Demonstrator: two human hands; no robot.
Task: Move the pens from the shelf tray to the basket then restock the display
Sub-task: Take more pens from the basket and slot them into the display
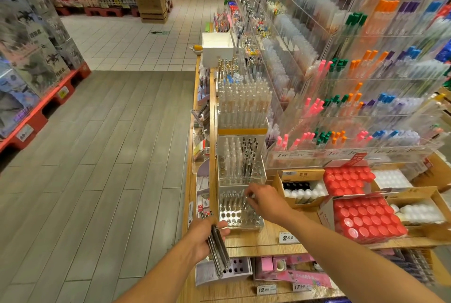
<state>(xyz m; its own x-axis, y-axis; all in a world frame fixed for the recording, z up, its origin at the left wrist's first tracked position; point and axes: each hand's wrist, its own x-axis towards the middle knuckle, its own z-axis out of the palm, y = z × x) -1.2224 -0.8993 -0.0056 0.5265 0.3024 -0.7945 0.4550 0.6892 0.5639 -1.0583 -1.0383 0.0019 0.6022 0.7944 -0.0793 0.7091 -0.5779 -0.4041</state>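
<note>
On the wooden shelf, near its front edge, stands the perforated pen tray, a few pens upright in its rear holes. Step in hand: emptying that tray. Right hand reaches over it, fingers curled, seemingly pinching one pen; the grip is partly hidden. Left hand, arm extended, clamps a gathered bundle of pens. Next move probably calls for a straight upward lift. No basket is visible.

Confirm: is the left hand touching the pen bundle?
Touching. The head view shows the left hand with fingers and thumb wrapped around the pen bundle.
</note>
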